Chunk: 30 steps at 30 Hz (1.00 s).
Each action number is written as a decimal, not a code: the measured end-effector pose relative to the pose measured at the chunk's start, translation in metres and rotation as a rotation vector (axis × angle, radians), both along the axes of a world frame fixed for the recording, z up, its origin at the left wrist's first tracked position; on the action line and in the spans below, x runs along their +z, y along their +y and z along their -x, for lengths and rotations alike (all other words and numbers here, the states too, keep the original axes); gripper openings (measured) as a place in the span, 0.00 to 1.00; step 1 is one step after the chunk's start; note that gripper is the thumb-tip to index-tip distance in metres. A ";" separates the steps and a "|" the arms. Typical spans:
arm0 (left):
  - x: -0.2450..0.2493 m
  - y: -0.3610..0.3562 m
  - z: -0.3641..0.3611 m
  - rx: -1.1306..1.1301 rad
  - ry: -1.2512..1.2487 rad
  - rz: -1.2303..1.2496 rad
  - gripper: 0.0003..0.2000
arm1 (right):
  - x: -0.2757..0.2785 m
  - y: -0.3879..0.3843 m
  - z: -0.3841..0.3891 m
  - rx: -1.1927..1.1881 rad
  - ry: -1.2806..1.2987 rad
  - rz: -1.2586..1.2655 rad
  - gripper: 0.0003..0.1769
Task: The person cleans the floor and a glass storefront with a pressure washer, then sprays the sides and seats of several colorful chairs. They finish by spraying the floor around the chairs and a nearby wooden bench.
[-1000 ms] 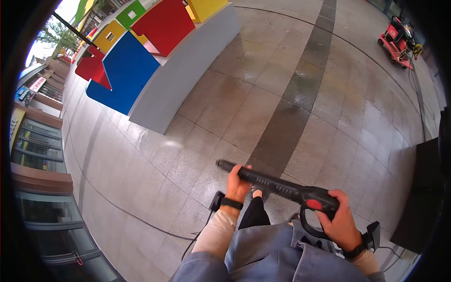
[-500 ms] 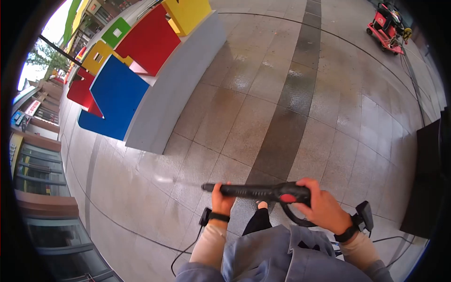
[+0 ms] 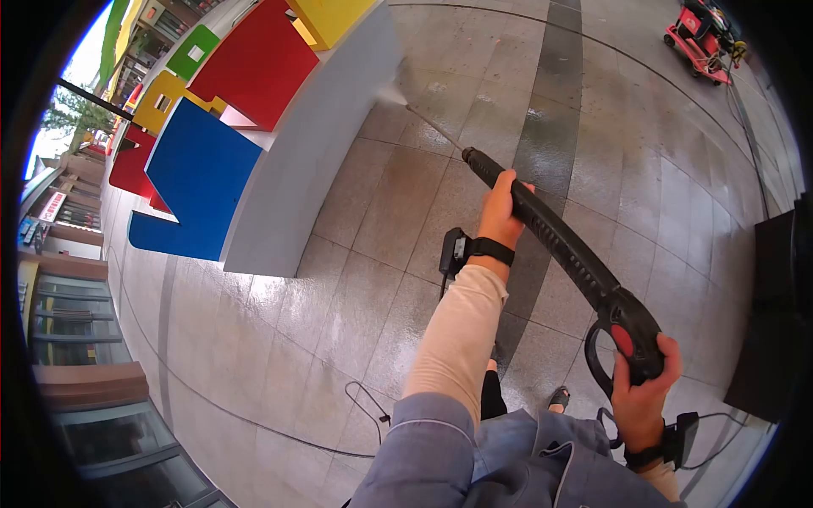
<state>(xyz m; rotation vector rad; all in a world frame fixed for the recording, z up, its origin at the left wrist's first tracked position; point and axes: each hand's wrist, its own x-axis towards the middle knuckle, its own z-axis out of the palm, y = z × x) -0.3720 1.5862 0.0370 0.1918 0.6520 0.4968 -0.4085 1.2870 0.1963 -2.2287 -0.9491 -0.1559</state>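
A long black spray gun (image 3: 563, 241) with a red part near its handle slants across the view, its thin wand pointing up and left. My left hand (image 3: 502, 210) is wrapped around the front of its barrel. At the rear, my right hand (image 3: 645, 385) grips the handle beside the curved guard. White spray (image 3: 391, 95) leaves the wand tip near the base of the grey bench wall (image 3: 292, 161). Both wrists wear black straps with small devices.
Blue (image 3: 206, 173), red (image 3: 254, 68) and yellow panels stand on the grey base at left. A red cart (image 3: 699, 51) with equipment is at top right. Hoses cross the wet paving (image 3: 373, 195). A dark box (image 3: 762, 322) stands at right. Building windows line the left.
The spray gun has swung from nearly level to a steep slant, its tip now up by the grey wall. My left hand has moved up and right, my right hand down and right.
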 end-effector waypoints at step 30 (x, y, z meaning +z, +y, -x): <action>-0.082 -0.113 0.183 0.161 0.361 0.366 0.13 | 0.026 -0.019 -0.008 0.331 0.483 0.266 0.28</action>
